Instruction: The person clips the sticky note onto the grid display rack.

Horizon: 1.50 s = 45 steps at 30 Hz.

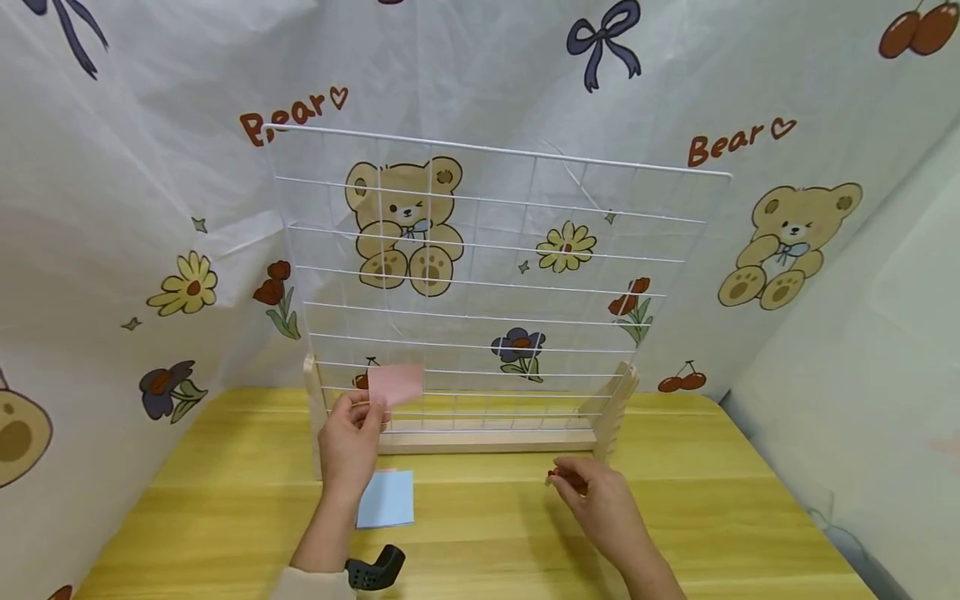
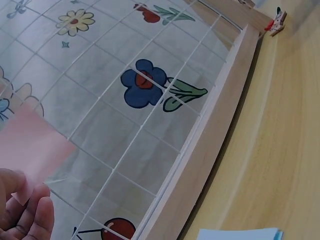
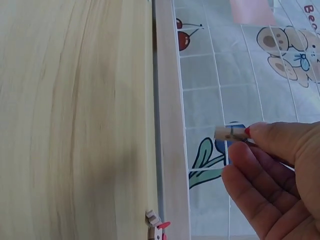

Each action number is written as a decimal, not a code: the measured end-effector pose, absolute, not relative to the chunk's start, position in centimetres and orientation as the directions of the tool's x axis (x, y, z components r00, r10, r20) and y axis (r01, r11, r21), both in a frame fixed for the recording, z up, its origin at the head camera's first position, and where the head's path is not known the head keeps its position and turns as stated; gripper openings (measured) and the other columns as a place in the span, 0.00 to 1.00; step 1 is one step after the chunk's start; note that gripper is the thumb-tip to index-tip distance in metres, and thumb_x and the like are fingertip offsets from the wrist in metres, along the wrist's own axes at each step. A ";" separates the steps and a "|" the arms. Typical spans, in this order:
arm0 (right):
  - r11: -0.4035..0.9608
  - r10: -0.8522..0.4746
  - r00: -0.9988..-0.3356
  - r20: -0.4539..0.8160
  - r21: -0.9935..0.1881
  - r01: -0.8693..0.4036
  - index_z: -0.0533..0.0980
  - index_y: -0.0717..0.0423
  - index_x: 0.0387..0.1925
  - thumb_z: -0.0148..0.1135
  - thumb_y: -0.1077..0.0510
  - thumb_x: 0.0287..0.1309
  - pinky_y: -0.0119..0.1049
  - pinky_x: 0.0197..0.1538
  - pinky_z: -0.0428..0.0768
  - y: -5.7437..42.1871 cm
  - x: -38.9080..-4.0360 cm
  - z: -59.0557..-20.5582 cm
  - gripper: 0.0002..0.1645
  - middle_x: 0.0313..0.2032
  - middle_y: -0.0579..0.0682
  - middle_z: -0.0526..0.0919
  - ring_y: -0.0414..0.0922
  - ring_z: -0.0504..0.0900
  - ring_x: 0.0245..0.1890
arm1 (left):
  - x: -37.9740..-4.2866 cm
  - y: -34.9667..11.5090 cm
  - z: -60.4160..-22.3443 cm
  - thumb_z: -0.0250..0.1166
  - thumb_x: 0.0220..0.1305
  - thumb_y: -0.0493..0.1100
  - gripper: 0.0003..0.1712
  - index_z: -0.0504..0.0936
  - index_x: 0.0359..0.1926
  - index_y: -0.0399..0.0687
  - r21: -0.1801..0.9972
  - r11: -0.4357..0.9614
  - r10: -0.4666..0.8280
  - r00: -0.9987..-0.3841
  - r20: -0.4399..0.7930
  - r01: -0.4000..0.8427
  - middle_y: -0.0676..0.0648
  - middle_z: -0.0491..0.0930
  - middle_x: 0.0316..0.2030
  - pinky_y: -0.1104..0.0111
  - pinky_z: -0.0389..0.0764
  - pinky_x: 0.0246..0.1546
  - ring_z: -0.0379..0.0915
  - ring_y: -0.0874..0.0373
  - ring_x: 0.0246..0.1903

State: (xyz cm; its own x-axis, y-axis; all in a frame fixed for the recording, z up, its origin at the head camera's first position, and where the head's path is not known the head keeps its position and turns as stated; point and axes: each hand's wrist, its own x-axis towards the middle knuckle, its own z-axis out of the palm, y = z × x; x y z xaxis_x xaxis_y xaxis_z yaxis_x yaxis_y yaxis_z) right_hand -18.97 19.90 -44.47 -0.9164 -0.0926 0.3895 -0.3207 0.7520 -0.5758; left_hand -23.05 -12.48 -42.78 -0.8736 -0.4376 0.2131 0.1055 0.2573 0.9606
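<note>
My left hand [image 1: 351, 442] pinches a pink paper note [image 1: 396, 383] by its lower left corner, thumb against fingers. The note stands up in front of the lower left part of a white wire grid [image 1: 495, 152], overlapping its bars. Between thumb and index finger, my right hand [image 1: 603, 504] holds a small wooden clothespin [image 3: 231, 133] with a red decoration. That hand is over the table, before the right half of the grid. Blue paper notes [image 1: 386, 498] lie on the table beside my left forearm.
A pale wooden base [image 1: 487, 442] with upright side pieces carries the grid on the yellow wood-grain table [image 1: 480, 542]. More small clothespins [image 3: 155, 225] lie against the base, near its right end. Behind hangs a white bear-print cloth [image 1: 480, 50].
</note>
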 end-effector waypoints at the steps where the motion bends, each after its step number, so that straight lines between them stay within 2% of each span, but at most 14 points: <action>1: 0.750 -0.093 -0.917 0.388 -0.578 -0.321 0.86 0.55 0.41 0.74 0.65 0.55 0.25 0.36 0.84 19.9 -18.8 -44.4 0.11 0.32 0.38 0.88 0.33 0.86 0.32 | -23.0 -12.4 -42.9 0.63 0.73 0.44 0.12 0.80 0.51 0.42 0.961 0.255 -0.435 -0.875 0.212 0.106 0.37 0.89 0.39 0.79 0.82 0.30 0.88 0.53 0.33; 6: 0.746 -0.109 -0.900 0.422 -0.564 -0.355 0.86 0.51 0.38 0.74 0.64 0.56 0.25 0.36 0.85 19.7 -18.4 -44.5 0.08 0.32 0.38 0.88 0.31 0.86 0.32 | -23.0 -12.3 -43.4 0.65 0.72 0.42 0.12 0.81 0.50 0.39 0.965 0.241 -0.436 -0.876 0.204 0.105 0.35 0.89 0.37 0.78 0.84 0.29 0.89 0.51 0.31; 11: 0.725 -0.109 -0.890 0.444 -0.576 -0.376 0.86 0.54 0.40 0.73 0.67 0.56 0.26 0.37 0.86 19.5 -18.2 -44.5 0.10 0.31 0.39 0.88 0.32 0.86 0.32 | -23.1 -12.3 -43.6 0.65 0.72 0.41 0.13 0.82 0.52 0.39 0.969 0.223 -0.435 -0.879 0.194 0.104 0.34 0.88 0.37 0.76 0.85 0.30 0.89 0.48 0.32; 16: 0.730 -0.111 -0.881 0.460 -0.564 -0.386 0.86 0.52 0.38 0.74 0.68 0.54 0.25 0.36 0.85 19.7 -18.1 -44.5 0.11 0.31 0.36 0.87 0.30 0.85 0.31 | -23.1 -12.3 -43.4 0.63 0.74 0.43 0.18 0.81 0.59 0.40 0.973 0.215 -0.419 -0.893 0.165 0.079 0.36 0.87 0.39 0.68 0.89 0.35 0.89 0.52 0.33; 21: 0.733 -0.138 -0.851 0.508 -0.525 -0.432 0.86 0.52 0.38 0.74 0.69 0.54 0.26 0.35 0.85 19.6 -18.2 -44.6 0.12 0.31 0.36 0.87 0.29 0.85 0.31 | -23.1 -12.5 -43.0 0.61 0.76 0.45 0.22 0.79 0.64 0.39 0.978 0.199 -0.404 -0.904 0.139 0.062 0.36 0.87 0.41 0.67 0.88 0.38 0.89 0.50 0.35; 29: 0.751 -0.135 -0.855 0.501 -0.511 -0.418 0.86 0.54 0.39 0.73 0.70 0.54 0.27 0.34 0.85 19.5 -18.2 -44.6 0.12 0.31 0.38 0.87 0.30 0.85 0.33 | -23.2 -12.4 -43.1 0.61 0.75 0.43 0.18 0.79 0.59 0.38 0.994 0.107 -0.370 -0.926 0.071 0.034 0.34 0.87 0.42 0.65 0.88 0.40 0.90 0.48 0.38; 34: 0.748 -0.140 -0.855 0.499 -0.512 -0.422 0.86 0.51 0.38 0.73 0.69 0.54 0.28 0.34 0.84 19.4 -18.1 -44.6 0.12 0.31 0.36 0.87 0.29 0.84 0.32 | -23.4 -12.4 -43.4 0.62 0.74 0.42 0.16 0.80 0.56 0.38 0.996 0.081 -0.364 -0.929 0.063 0.036 0.34 0.87 0.42 0.66 0.89 0.39 0.89 0.47 0.38; 40: 0.729 -0.177 -0.794 0.581 -0.465 -0.503 0.85 0.47 0.35 0.75 0.67 0.51 0.26 0.33 0.82 18.7 -18.4 -44.7 0.13 0.32 0.33 0.87 0.28 0.83 0.32 | -23.8 -12.6 -43.3 0.62 0.74 0.44 0.16 0.79 0.56 0.39 0.995 0.093 -0.360 -0.930 0.069 0.038 0.34 0.87 0.41 0.64 0.89 0.40 0.90 0.47 0.38; 45: 0.682 -0.205 -0.730 0.651 -0.440 -0.584 0.85 0.49 0.35 0.76 0.69 0.49 0.19 0.35 0.80 17.3 -18.6 -45.3 0.14 0.33 0.35 0.87 0.29 0.83 0.32 | -23.9 -12.6 -43.3 0.62 0.74 0.43 0.16 0.80 0.56 0.39 0.995 0.086 -0.361 -0.930 0.074 0.046 0.34 0.87 0.41 0.64 0.89 0.40 0.90 0.46 0.38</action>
State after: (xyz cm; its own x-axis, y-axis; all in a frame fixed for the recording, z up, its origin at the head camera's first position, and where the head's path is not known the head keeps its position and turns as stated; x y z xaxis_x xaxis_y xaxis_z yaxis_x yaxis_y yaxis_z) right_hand -18.59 17.34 -45.34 -0.7303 -0.2054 0.6515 -0.5844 0.6816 -0.4402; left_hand -23.93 -12.61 -43.34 -0.9297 -0.3607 0.0738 0.0458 0.0856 0.9953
